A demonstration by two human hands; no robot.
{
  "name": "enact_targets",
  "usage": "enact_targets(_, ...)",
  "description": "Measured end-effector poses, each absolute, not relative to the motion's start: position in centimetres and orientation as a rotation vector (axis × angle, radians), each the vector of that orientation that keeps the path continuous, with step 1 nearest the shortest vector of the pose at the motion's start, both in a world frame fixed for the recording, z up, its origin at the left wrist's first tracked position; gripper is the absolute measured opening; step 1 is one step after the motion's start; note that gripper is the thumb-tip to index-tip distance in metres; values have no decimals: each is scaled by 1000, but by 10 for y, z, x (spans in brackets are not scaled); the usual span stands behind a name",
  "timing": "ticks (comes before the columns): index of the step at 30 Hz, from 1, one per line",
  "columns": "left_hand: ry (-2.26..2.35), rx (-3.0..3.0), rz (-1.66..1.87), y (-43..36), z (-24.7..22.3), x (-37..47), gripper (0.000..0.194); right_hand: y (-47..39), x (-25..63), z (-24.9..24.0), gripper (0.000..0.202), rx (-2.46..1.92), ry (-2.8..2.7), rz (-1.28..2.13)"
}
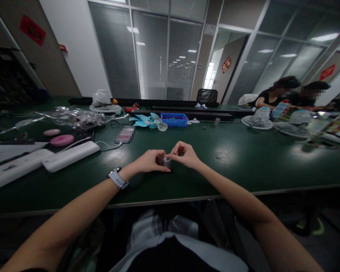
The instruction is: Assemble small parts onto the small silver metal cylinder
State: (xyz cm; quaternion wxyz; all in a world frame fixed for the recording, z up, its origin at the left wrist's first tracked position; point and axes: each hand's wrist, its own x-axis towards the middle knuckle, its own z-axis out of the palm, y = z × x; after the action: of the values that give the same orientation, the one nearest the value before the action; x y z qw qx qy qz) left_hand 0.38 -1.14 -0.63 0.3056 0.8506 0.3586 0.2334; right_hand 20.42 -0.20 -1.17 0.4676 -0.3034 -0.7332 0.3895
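Metal cylinder [167, 163]: upright between my hands, at the desk [232, 166] – can't tell if it's touching
Left hand [150, 161]: curled round its side, gripping it
Right hand [187, 155]: fingertips at its top – no idea if they're pinching anything
Step in hand: fiddly fingertip work up top, I'd guess
Next move: probably calls for a steady left hold, light right touch

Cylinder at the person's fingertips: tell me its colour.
The cylinder is silvery grey, seen in the head view.
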Motion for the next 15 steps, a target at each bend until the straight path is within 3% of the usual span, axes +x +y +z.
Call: enact_targets(15,958,2248,596,-13,-5,4,46,17,228,-15,35,-668,-1739,1203)
